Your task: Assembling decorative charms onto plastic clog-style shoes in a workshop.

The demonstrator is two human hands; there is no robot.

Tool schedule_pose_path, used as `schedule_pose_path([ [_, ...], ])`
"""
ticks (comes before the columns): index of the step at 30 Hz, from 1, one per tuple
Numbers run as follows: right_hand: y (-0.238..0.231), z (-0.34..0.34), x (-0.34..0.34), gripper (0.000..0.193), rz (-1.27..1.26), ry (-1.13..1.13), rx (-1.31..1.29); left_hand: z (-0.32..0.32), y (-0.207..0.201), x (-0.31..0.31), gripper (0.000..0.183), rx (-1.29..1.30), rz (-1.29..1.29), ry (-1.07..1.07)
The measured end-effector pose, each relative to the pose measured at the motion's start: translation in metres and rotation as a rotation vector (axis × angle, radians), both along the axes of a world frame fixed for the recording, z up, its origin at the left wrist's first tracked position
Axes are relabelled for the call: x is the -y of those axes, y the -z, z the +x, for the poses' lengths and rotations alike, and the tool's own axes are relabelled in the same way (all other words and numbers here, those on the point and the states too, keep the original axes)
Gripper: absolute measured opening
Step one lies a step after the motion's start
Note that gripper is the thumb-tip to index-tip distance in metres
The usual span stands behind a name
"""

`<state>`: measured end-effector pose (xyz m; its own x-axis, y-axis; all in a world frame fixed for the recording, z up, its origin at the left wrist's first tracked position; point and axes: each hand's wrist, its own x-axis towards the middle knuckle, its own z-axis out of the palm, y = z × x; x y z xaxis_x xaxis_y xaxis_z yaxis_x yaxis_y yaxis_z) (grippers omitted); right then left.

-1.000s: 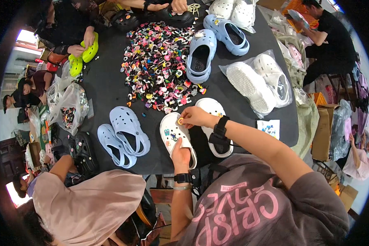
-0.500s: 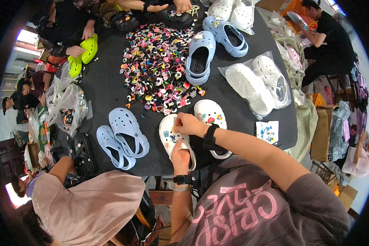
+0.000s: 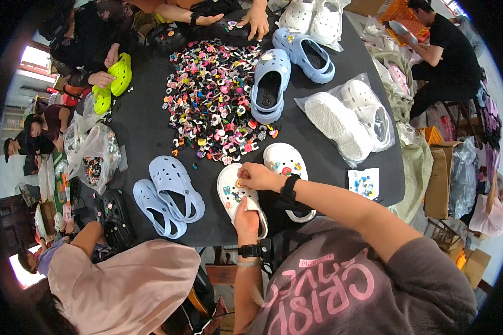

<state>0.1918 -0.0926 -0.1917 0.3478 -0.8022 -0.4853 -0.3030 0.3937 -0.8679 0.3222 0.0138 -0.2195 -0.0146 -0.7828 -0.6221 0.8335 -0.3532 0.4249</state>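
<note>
A white clog (image 3: 227,177) with several small charms on its upper lies before me, toe pointing away. My left hand (image 3: 247,222) is closed around its open heel end, thumb inside. Over the upper, my right hand (image 3: 259,177) pinches a small orange-yellow shoe charm (image 3: 240,183) against the clog; whether its stem sits in a hole is hidden by the fingers. Right beside it stands the second white clog (image 3: 278,158), decorated with a red charm and others, partly covered by my right wrist. Beyond both clogs spreads a heap of colourful shoe charms (image 3: 212,106).
Light blue clogs (image 3: 176,181) stand at left, with another blue pair (image 3: 271,78) beyond. Bagged white clogs (image 3: 341,125) and a small packet of blue charms (image 3: 364,183) lie at right. Co-workers handle yellow-green clogs (image 3: 120,75) and a black clog (image 3: 232,32). Another person sits close at left.
The whole view has shifted slightly. My right hand stays at the charm and my left still grips the clog. A co-worker's hand across the table has spread its fingers over the black clog.
</note>
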Motion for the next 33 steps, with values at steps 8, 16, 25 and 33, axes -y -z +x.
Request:
schedule_pose_path([
  [8,-0.006,-0.030,0.045,0.014,-0.600,-0.186,-0.446,-0.005,-0.009,0.002,0.043,0.122,0.044,-0.054],
  [16,0.019,-0.046,0.078,0.018,-0.550,-0.466,-0.816,-0.004,-0.009,0.001,0.044,0.060,0.072,-0.083],
  [25,0.024,-0.029,0.101,0.034,-0.789,-0.349,-0.570,-0.003,-0.008,0.001,0.045,0.106,0.085,-0.085],
  [33,0.016,-0.061,0.102,0.022,-0.699,-0.510,-0.604,-0.005,-0.012,0.001,0.045,0.075,0.087,-0.073],
])
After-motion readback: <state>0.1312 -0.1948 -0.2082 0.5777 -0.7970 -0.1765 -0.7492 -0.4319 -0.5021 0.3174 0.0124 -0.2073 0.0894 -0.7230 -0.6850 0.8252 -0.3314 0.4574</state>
